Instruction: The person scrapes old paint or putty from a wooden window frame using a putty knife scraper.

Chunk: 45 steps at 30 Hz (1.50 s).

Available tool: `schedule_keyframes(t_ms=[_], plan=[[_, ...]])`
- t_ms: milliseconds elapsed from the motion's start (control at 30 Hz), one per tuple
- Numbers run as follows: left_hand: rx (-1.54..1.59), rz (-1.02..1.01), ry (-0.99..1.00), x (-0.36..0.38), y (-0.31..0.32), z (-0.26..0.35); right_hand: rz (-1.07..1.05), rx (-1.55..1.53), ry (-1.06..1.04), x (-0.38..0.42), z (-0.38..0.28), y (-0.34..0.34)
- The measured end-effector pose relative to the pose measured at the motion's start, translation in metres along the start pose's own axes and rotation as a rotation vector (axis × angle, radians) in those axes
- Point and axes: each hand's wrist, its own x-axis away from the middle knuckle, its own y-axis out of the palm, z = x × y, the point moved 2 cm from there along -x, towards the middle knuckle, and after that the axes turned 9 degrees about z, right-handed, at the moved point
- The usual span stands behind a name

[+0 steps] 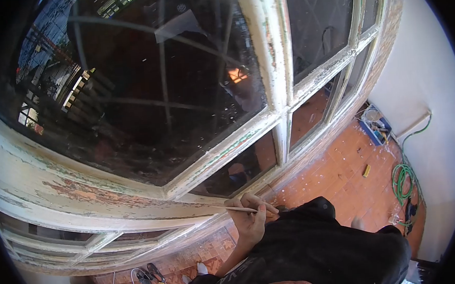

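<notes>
My left hand (pixel 249 221) is closed around a thin, pale stick-like tool (pixel 221 207), its kind unclear. One end points left along the sill, and the other comes out past my thumb. The hand is beside the lower edge of a weathered window frame (pixel 280 110), over the wooden sill (pixel 138 207). White paint on the sill is flaking, with bare reddish-brown patches showing. Dark glass (pixel 132 122) fills the large pane above and carries reflections. My right hand does not show; black clothing (pixel 322 245) covers the lower right.
Terracotta floor tiles (pixel 338 161) with scattered pale flakes lie to the right. On them are a blue toolbox (pixel 375 125), a coiled green hose (pixel 402 178) and a small yellow object (pixel 366 171). Dark shoes (pixel 151 274) stand below left. A white wall (pixel 421 78) rises at right.
</notes>
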Motion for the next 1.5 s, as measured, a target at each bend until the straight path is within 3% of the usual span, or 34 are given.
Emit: schedule_keyframes(t_ms=[67, 133, 200, 267, 400, 500, 733, 767, 1000, 1233, 1300, 1367, 1467, 1500], plan=[[-0.066, 0.046, -0.012, 0.005, -0.013, 0.001, -0.233, 0.213, 0.027, 0.033, 0.034, 0.016], [-0.130, 0.042, -0.005, 0.006, -0.027, 0.008, -0.324, 0.270, -0.032, 0.061, 0.028, 0.030], [-0.202, 0.011, -0.012, 0.005, -0.046, 0.021, -0.340, 0.242, -0.127, 0.085, -0.005, 0.036], [-0.256, 0.029, -0.164, 0.007, -0.061, 0.027, -0.325, 0.178, -0.225, 0.109, -0.046, 0.034], [-0.293, -0.052, -0.015, 0.014, -0.081, 0.041, -0.282, 0.018, -0.394, 0.156, -0.131, 0.027], [-0.197, -0.052, -0.066, 0.025, -0.094, 0.050, -0.285, 0.001, -0.447, 0.180, -0.155, 0.030], [-0.231, -0.118, -0.072, 0.031, -0.128, 0.073, -0.388, 0.287, -0.353, 0.181, -0.103, 0.058], [-0.197, -0.143, 0.000, 0.031, -0.132, 0.071, -0.401, 0.336, -0.335, 0.177, -0.095, 0.062], [-0.182, -0.003, -0.009, 0.028, -0.145, 0.098, -0.425, 0.525, -0.266, 0.170, -0.077, 0.050], [-0.054, -0.077, 0.328, 0.019, -0.153, 0.139, -0.442, 0.876, -0.168, 0.154, -0.071, 0.023], [-0.052, -0.062, 0.381, 0.022, -0.153, 0.143, -0.372, 1.103, -0.147, 0.152, -0.091, 0.007], [-0.037, 0.051, 0.194, 0.028, -0.155, 0.143, -0.191, 1.150, -0.229, 0.154, -0.139, -0.014], [-0.163, 0.042, 0.207, 0.025, -0.158, 0.143, 0.285, 0.729, -0.597, 0.232, -0.251, -0.047], [-0.164, 0.039, 0.203, 0.026, -0.157, 0.145, 0.391, 0.480, -0.833, 0.276, -0.284, -0.060]])
